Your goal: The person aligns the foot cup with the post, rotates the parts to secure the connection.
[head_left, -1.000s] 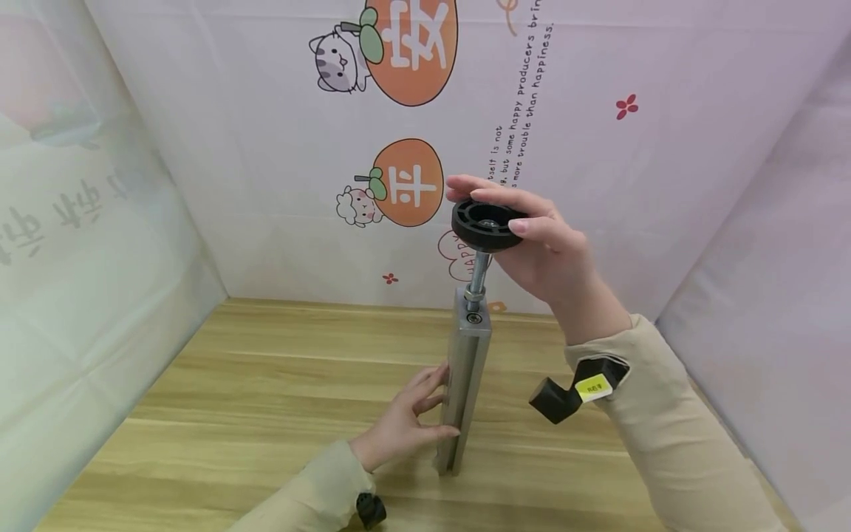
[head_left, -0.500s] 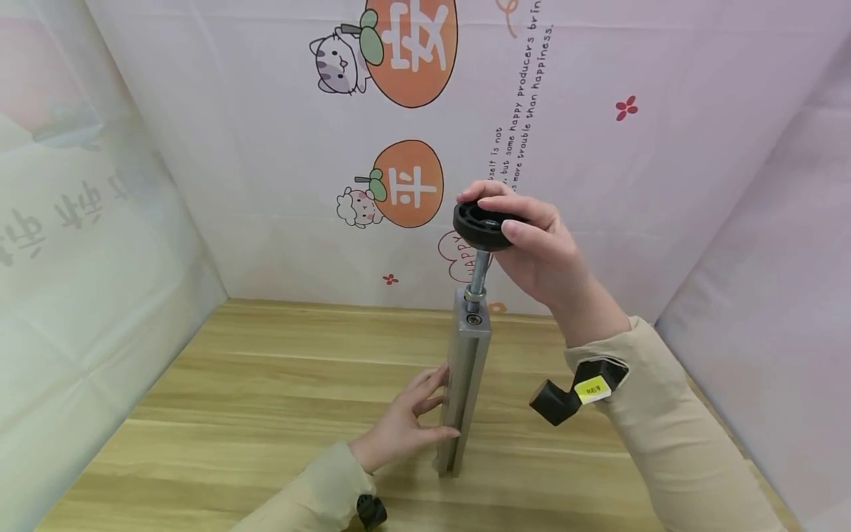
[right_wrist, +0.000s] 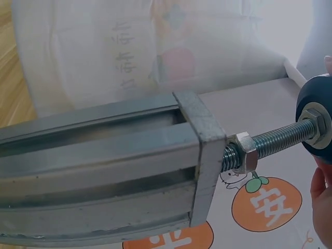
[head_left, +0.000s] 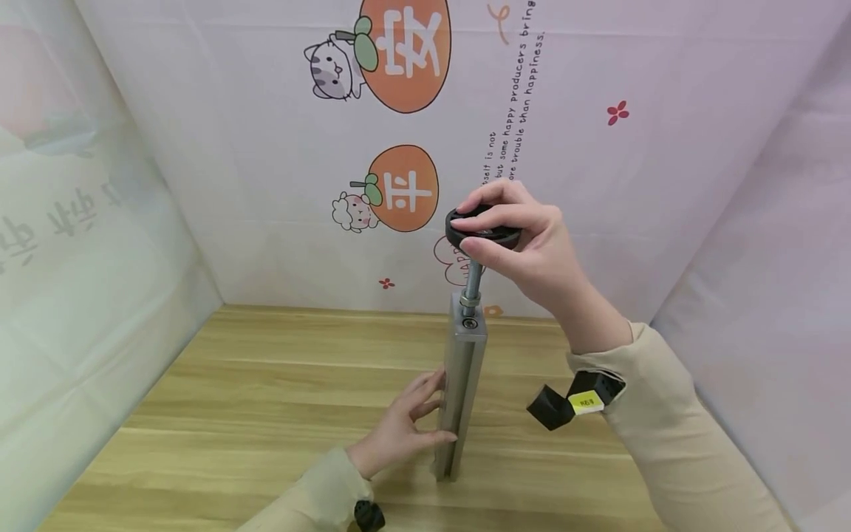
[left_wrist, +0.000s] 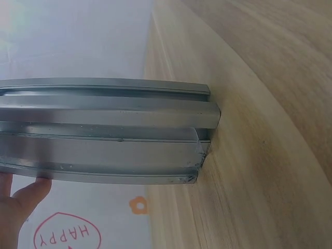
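Observation:
An aluminium profile (head_left: pixel 459 399) stands upright on the wooden table, its long slots plain to see in both wrist views. My left hand (head_left: pixel 399 432) holds it low down, thumb on the near face and fingers at the far side. A metal end plate (right_wrist: pixel 205 150) caps its top. From this plate rises a threaded rod (right_wrist: pixel 282 138) with a hex nut (right_wrist: pixel 246 153) close above the plate. The rod carries a round black levelling foot (head_left: pixel 455 235), hollow side up. My right hand (head_left: pixel 538 244) grips the foot's rim from the right, thumb in front and fingers curled over its top.
Wood-grain table (head_left: pixel 266 384) lies beneath the profile. Printed white cloth (head_left: pixel 279 185) rises behind, with more cloth at left and right. A black wrist camera (head_left: pixel 552 406) juts from the right sleeve; another (head_left: pixel 368 515) sits at the left cuff.
My right fingers have gone from reaching loosely over the foot to closing round its rim, the thumb shifting left across the front. My left hand keeps its hold, and the head view has shifted slightly.

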The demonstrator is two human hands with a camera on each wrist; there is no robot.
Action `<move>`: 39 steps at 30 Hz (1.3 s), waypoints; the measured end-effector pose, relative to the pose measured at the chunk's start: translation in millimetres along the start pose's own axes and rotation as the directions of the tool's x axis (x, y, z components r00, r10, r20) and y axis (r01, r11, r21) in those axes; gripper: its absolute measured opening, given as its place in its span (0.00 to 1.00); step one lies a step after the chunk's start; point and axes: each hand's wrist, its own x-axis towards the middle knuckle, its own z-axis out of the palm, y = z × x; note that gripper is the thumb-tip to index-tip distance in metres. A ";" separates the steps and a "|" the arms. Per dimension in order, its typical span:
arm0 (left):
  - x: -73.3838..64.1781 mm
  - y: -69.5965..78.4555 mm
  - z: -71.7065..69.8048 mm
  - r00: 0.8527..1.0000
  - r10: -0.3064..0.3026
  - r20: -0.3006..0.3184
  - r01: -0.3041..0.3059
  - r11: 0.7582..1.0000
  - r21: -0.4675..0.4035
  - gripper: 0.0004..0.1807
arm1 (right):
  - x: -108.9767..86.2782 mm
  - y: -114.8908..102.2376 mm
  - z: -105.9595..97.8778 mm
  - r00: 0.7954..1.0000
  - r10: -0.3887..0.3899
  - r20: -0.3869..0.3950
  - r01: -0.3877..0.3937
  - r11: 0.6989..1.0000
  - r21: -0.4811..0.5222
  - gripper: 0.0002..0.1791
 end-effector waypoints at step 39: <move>0.1 1.5 0.3 1.000 -0.001 0.007 0.001 1.000 -0.005 0.52 | 0.1 -13.7 -11.7 1.000 -0.006 0.028 0.018 0.874 -0.485 0.18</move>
